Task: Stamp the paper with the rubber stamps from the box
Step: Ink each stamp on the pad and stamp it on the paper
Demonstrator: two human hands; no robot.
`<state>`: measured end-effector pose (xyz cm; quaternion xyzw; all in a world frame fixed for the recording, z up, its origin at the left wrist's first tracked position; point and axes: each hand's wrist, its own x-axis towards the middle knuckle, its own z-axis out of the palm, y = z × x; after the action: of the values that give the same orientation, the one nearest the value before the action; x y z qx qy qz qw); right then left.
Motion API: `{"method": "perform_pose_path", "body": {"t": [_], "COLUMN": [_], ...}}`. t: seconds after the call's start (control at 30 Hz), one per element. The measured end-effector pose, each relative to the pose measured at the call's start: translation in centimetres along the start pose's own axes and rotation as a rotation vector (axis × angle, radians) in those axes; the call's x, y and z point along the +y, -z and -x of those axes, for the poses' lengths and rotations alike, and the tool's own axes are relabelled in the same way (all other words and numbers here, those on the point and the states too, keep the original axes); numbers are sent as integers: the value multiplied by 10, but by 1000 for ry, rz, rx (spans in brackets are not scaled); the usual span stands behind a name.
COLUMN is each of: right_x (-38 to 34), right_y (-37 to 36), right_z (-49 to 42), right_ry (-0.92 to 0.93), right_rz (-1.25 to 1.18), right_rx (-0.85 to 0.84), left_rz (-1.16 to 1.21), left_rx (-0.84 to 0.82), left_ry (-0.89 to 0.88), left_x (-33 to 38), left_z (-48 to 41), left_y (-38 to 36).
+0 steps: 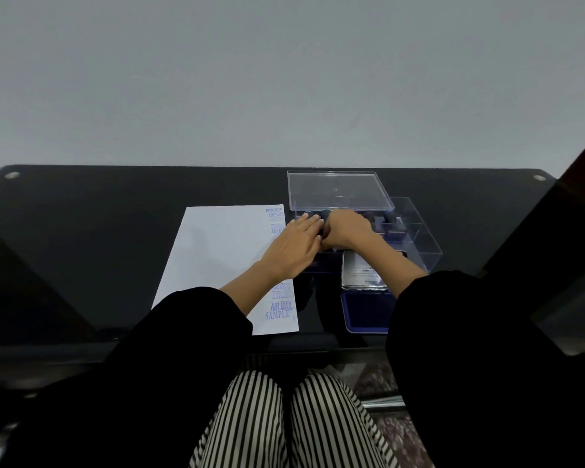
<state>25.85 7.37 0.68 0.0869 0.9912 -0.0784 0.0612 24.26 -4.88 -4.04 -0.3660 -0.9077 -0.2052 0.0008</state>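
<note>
Glossy black glass tabletop (115,231) runs up to a plain grey wall, its smooth surface mirroring the black sleeves. Just left of the left hand (293,249) lies a flat white sheet of paper (217,251), matte, with blue stamped words such as FRAGILE, AIR MAIL and SAMPLE down its right edge; the wrist crosses that edge. The left hand lies palm down, fingers together and stretched forward into the clear rectangular plastic box (416,231), meeting the right hand (347,231), which is curled, knuckles up, around a dark round-knobbed rubber stamp (325,222); its exact hold is hidden. Beyond and right of the right hand, more dark block-shaped stamps (387,226) sit in the box's compartments, with the transparent lid (338,190) standing behind. Under the right forearm lies an open blue ink pad (365,312) with a silvery lid (362,270).
</note>
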Motion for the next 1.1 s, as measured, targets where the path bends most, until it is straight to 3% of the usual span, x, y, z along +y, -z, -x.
{"method": "perform_pose_path", "body": {"t": [0.07,0.23,0.43,0.6,0.87,1.1], "right_x": [1,4,13,23,40,49], "right_y": [-5,-14,8,26,14,-26], "right_z": [-2,3,18,50,110,131], "right_ry": [-24,-89,-166,-108,60,32], "right_rz": [-2,-109,-533,-884,-648,-446], "right_rx": [-22,106,200,345,331,239], "left_rz": [30,45,45,37,68,122], "left_rx": [33,85,126,171,184,127], "left_ry": [27,18,2,-34,-63,-16], "left_x": [0,-5,-2,10,31,46], "left_z": [4,17,31,44,81,105], "left_y": [3,14,29,38,19,-11]}}
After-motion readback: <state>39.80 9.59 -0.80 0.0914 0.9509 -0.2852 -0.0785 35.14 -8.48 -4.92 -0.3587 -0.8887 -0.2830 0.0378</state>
